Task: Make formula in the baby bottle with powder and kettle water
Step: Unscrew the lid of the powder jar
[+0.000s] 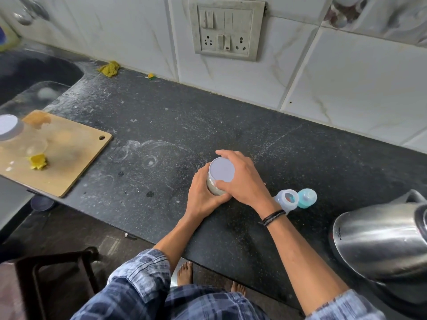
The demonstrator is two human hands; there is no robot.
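Powder jar (pixel 216 189), a small white cylinder with a flat lilac-grey lid (pixel 221 169), is sitting mid-way along the black speckled stone desk (pixel 161 125) in the head view. The left hand (pixel 203 197) is wrapping its fingers (pixel 220 199) round the jar's body. The right hand (pixel 245 181) is clasping the lid rim from above with curled fingers (pixel 227 154). I judge the lid is being turned. Doing it well means pinning the jar down and twisting level, so that no powder spills. A clear plastic baby bottle (pixel 287 199) is waiting just right of the right wrist, with a teal cap (pixel 307 197) beside it and a steel kettle (pixel 381 239) at near right.
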